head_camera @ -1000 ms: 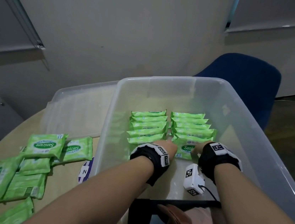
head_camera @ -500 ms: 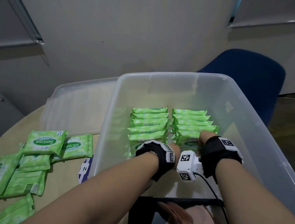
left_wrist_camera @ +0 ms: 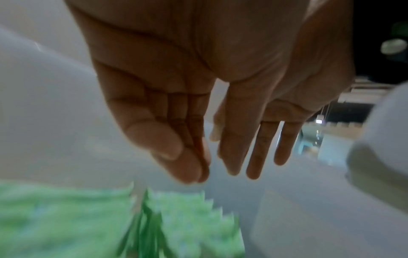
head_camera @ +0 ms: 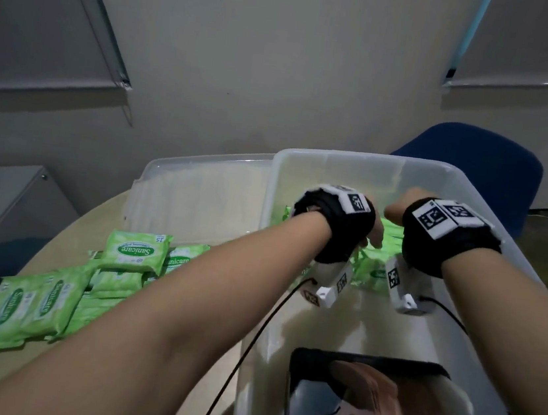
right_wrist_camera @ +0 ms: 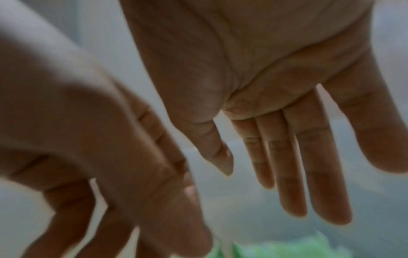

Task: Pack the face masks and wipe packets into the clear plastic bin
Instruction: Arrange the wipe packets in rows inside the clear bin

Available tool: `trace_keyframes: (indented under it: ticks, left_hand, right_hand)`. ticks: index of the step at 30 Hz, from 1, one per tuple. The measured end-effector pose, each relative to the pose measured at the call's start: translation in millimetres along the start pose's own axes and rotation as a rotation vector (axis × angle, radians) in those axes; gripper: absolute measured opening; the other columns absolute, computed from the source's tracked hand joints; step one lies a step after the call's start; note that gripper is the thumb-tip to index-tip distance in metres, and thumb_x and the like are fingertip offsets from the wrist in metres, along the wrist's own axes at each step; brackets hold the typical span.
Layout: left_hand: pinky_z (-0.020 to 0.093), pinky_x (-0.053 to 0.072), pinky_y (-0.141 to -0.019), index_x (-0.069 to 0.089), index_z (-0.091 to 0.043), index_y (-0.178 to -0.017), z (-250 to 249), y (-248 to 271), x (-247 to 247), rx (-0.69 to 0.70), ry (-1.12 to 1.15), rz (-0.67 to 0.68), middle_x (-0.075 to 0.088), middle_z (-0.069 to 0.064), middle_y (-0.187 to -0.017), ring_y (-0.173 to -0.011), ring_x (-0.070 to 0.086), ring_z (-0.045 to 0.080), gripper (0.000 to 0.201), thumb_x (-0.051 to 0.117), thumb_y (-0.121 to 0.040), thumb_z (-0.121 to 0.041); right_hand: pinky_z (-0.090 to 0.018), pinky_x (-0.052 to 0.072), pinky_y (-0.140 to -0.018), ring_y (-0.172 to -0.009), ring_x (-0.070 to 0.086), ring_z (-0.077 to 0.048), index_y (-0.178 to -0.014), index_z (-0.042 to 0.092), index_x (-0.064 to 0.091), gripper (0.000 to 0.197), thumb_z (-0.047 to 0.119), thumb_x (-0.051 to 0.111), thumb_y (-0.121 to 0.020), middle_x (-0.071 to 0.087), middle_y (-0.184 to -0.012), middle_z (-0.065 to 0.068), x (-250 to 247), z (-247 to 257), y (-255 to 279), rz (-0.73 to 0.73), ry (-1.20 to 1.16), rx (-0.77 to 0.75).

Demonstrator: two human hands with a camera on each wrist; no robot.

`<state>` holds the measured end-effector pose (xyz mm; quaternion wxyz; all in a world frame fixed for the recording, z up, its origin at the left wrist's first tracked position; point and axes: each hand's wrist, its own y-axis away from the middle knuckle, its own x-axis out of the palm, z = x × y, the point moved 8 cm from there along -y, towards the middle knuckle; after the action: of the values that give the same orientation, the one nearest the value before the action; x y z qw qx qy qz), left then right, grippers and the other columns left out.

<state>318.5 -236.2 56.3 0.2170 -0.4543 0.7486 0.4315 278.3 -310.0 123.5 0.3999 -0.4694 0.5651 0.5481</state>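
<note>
1. Left hand (head_camera: 371,231): held above the packed wipe packets inside the bin. In the left wrist view the palm is seen bare and the fingers (left_wrist_camera: 189,157) extended and relaxed; nothing is grasped.
2. Right hand (head_camera: 400,210): held just beside the left, also over the bin. In the right wrist view the fingers (right_wrist_camera: 287,165) are seen straight and spread; nothing is held.
3. Packed Sanicare wipe packets (head_camera: 370,271): green, set on edge in rows on the bin floor, directly below and just ahead of both hands. The exact count is hidden by the wrists.
4. Clear plastic bin (head_camera: 350,163): placed on the counter, its long axis running away from the person. The near half of the floor is largely unfilled.
5. Loose Sanicare wipe packets (head_camera: 136,250): lying flat in an overlapping heap on the counter (head_camera: 52,259), outside the bin's left wall, to the left and nearer the person than the hands. The left hand is judged the nearer; a reach back over the bin wall would be called for.
6. Bin lid (head_camera: 198,198): clear, lying beyond the loose packets, beside the bin.
7. Face masks: none can be identified with certainty.
8. Blue chair (head_camera: 478,163): beyond the bin.
</note>
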Motion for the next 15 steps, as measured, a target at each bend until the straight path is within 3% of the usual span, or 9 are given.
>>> trace_keyframes:
  ticks: [2, 4, 5, 7, 9, 12, 15]
  left_hand:
    - [0.018, 0.049, -0.05, 0.057, -0.008, -0.054, 3, 25, -41, 0.023, 0.033, -0.078, 0.057, -0.002, -0.038, -0.039, 0.056, 0.014, 0.028, 0.069, -0.08, -0.011]
    - [0.015, 0.042, -0.037, 0.051, -0.008, -0.057, 13, 54, -80, 0.062, 0.021, -0.141, 0.049, -0.006, -0.028, -0.025, 0.047, 0.005, 0.03, 0.062, -0.084, -0.004]
    - [0.015, 0.042, -0.037, 0.051, -0.008, -0.057, 24, 70, -98, 0.062, 0.013, -0.173, 0.047, -0.006, -0.027, -0.023, 0.045, 0.003, 0.029, 0.062, -0.084, -0.003]
    - [0.016, 0.043, -0.041, 0.054, -0.007, -0.059, 59, 94, -125, 0.038, -0.01, -0.234, 0.05, -0.006, -0.03, -0.024, 0.046, 0.002, 0.026, 0.064, -0.083, -0.004]
    - [0.018, 0.044, -0.044, 0.056, -0.008, -0.061, 104, 113, -140, -0.017, -0.024, -0.256, 0.053, -0.005, -0.036, -0.026, 0.047, 0.002, 0.023, 0.068, -0.08, -0.005]
    - [0.018, 0.044, -0.047, 0.057, -0.011, -0.06, 173, 139, -139, -0.106, -0.044, -0.2, 0.054, -0.006, -0.037, -0.037, 0.054, 0.008, 0.023, 0.074, -0.076, -0.006]
    - [0.021, 0.047, -0.053, 0.061, -0.008, -0.062, 247, 164, -120, -0.238, -0.078, -0.113, 0.056, -0.005, -0.037, -0.047, 0.056, 0.014, 0.019, 0.077, -0.071, -0.007]
  right_hand:
    - [-0.037, 0.048, -0.09, -0.109, 0.056, -0.034, -0.113, 0.01, 0.059, 0.034, 0.012, 0.058, -0.079, 0.057, -0.106, -0.013, -31, 31, -1, -0.061, -0.096, 0.015]
    - [-0.032, 0.046, -0.08, -0.102, 0.061, -0.035, -0.077, 0.002, 0.056, 0.015, 0.016, 0.062, -0.081, 0.056, -0.083, -0.014, -63, 63, 0, -0.159, -0.234, 0.032]
    - [-0.03, 0.043, -0.074, -0.1, 0.063, -0.035, -0.069, 0.003, 0.049, 0.023, 0.017, 0.061, -0.082, 0.059, -0.085, -0.016, -77, 82, 2, -0.215, -0.281, 0.003]
    - [-0.031, 0.041, -0.07, -0.099, 0.063, -0.035, -0.074, 0.008, 0.046, 0.019, 0.018, 0.059, -0.084, 0.064, -0.098, -0.019, -97, 123, 12, -0.293, -0.361, -0.076]
    - [-0.03, 0.041, -0.069, -0.095, 0.063, -0.034, -0.076, 0.01, 0.046, 0.015, 0.015, 0.059, -0.083, 0.064, -0.099, -0.018, -104, 166, 22, -0.328, -0.349, -0.167]
    - [-0.027, 0.042, -0.068, -0.083, 0.061, -0.028, -0.065, 0.01, 0.048, 0.019, 0.011, 0.058, -0.08, 0.064, -0.091, -0.013, -88, 229, 32, -0.27, -0.327, -0.28]
    - [-0.021, 0.045, -0.057, -0.077, 0.066, -0.025, -0.056, 0.007, 0.053, 0.02, 0.009, 0.059, -0.075, 0.07, -0.087, -0.011, -51, 286, 41, -0.165, -0.321, -0.371]
